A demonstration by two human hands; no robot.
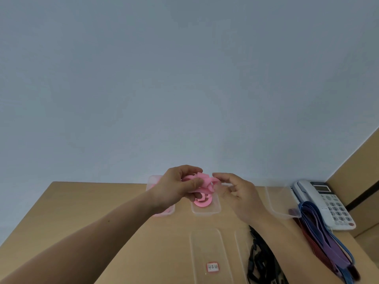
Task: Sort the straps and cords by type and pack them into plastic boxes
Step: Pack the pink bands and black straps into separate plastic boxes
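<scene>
Holding a bunch of pink straps (202,182) up in the air over the far side of the table (102,212), that's pretty much the whole scene here. The left hand (176,188) has its fingers and thumb clamped on the pink loops, and some of the strap droops down out of that grip toward the small clear box (206,210) right underneath. That box has a coil of pink strap (202,201) sitting in it. The right hand (239,193) is just beside the bundle, thumb and forefinger pinched on the end of one pink loop, the other fingers loosely curled.

Left of that box, mostly hidden behind the left wrist, there's another clear box (162,212) with pink stuff in it, can't really make out what. Closer to the camera a clear lid (211,255) with a little red-and-white sticker lies flat on the table. Next to it on the right is a heap of black straps (258,261), partly covered by the right forearm. Further right a bigger clear box (276,199) sits open, with blue, purple and red bands (326,240) trailing from its near end down the table edge. A white desk phone (328,203) sits at the far right corner, touching those bands.
</scene>
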